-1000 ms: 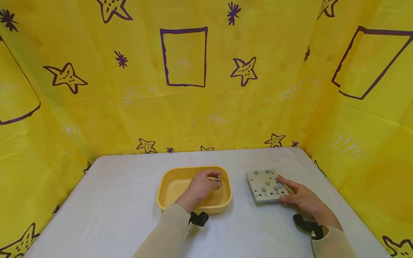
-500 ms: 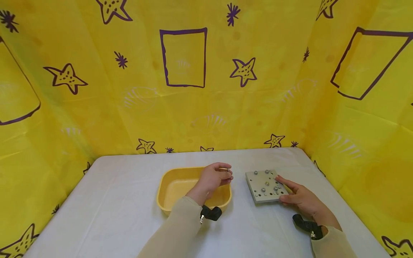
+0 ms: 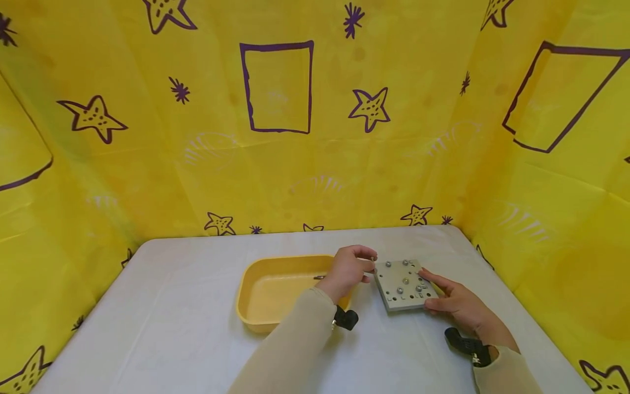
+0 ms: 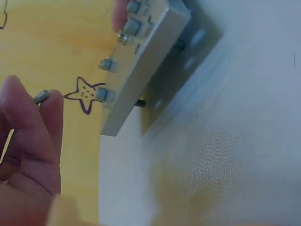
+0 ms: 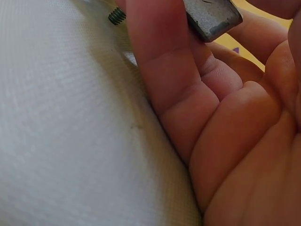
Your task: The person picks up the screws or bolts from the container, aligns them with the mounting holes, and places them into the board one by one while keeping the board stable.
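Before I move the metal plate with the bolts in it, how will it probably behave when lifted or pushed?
The metal plate will probably feel stiff, since its edge looks thick and straight. Its metallic look suggests it may be heavy for its size. Pushed, it might catch or rock, because bolt ends protrude underneath toward the white table.

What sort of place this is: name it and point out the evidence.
Probably a makeshift booth for small assembly work: yellow printed sheeting rises behind and on both sides of a white table, where screws stand in a grey plate near a yellow tray.
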